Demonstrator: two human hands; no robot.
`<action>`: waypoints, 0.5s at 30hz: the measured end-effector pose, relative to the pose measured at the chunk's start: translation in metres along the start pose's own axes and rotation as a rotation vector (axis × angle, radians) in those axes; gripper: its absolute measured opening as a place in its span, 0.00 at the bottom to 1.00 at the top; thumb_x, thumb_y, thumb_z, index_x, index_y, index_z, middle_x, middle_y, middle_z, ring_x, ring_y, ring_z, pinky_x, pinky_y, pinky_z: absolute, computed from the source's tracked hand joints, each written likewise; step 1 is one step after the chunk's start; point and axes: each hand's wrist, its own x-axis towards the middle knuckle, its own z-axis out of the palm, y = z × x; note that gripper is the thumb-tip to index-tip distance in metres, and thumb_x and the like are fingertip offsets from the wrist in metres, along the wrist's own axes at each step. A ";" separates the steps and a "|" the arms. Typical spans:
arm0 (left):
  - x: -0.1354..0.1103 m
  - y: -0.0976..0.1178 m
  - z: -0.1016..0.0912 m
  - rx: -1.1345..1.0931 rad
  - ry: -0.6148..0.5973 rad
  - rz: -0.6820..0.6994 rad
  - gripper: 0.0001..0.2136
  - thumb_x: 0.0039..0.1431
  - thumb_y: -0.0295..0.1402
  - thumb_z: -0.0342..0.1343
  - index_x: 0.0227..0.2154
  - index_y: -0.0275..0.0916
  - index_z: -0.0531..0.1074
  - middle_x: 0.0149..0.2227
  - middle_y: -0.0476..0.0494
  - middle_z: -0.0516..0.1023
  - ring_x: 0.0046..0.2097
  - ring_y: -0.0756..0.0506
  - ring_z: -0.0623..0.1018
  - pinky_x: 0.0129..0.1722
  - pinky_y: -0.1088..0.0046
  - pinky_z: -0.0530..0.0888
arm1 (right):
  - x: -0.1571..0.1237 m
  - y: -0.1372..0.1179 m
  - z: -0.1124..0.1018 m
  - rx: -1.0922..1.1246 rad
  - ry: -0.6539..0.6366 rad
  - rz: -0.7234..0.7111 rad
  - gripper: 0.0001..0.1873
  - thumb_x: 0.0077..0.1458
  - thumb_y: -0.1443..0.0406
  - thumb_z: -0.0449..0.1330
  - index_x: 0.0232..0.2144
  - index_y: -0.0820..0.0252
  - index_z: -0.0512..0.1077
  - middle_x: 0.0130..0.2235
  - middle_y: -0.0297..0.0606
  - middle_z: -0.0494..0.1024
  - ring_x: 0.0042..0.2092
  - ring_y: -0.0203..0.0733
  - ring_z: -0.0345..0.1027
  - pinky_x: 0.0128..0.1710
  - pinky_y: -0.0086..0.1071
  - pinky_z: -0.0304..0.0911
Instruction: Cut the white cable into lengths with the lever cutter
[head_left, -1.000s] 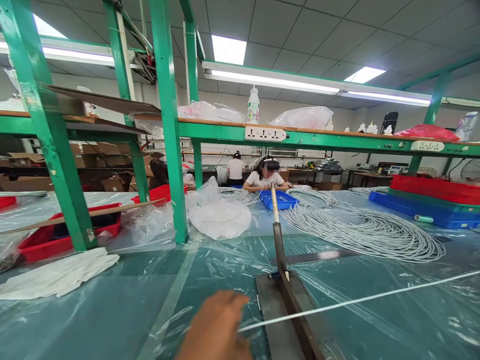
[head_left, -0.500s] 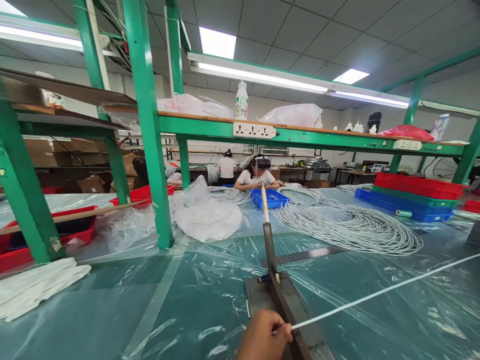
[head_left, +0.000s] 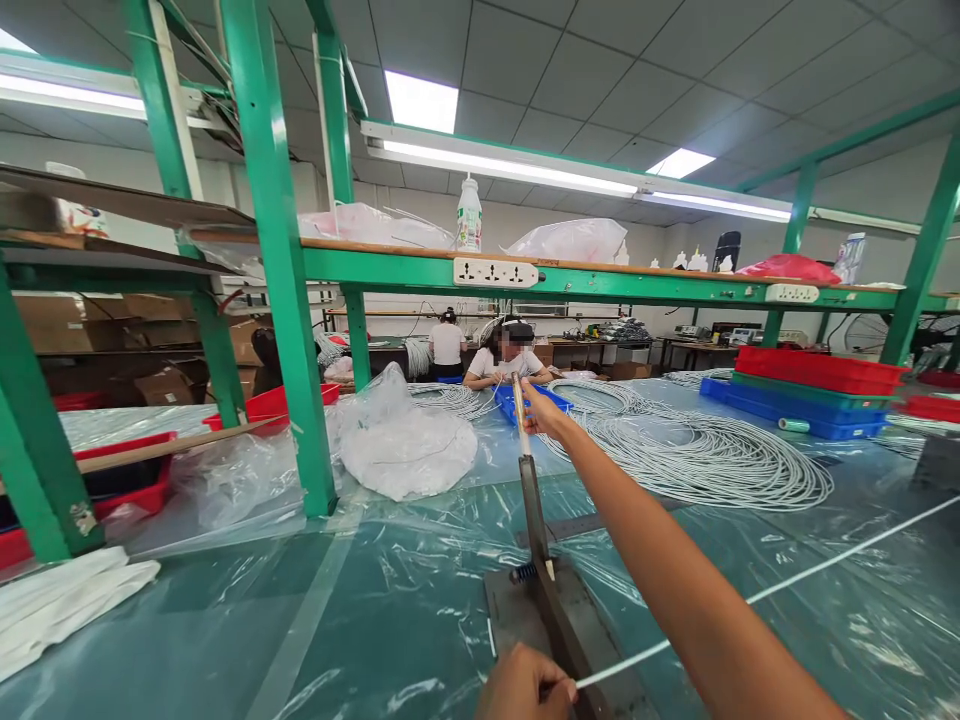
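Left hand (head_left: 525,686) pinches the white cable (head_left: 825,562) at the cutter base's (head_left: 507,618) near edge. Right hand (head_left: 541,411), ahead, wraps the upright lever handle (head_left: 523,442). Open plastic-covered bench (head_left: 225,620) lies left of both.

Green posts (head_left: 277,250), a teal tabletop (head_left: 225,640) under glossy clear film (head_left: 420,545). Near, a white cable (head_left: 750,592), a dark grey cutter (head_left: 559,625) with cream handle (head_left: 518,400). Far right, red trays (head_left: 817,366) over blue trays (head_left: 795,420); pale grey-white coils (head_left: 712,462) between.
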 end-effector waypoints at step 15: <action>-0.013 0.013 0.005 0.054 0.155 -0.041 0.15 0.55 0.40 0.49 0.25 0.36 0.75 0.25 0.46 0.72 0.29 0.47 0.69 0.28 0.75 0.59 | -0.175 -0.032 -0.060 0.182 -0.062 0.061 0.12 0.58 0.62 0.51 0.27 0.64 0.65 0.33 0.43 0.75 0.25 0.35 0.70 0.22 0.23 0.66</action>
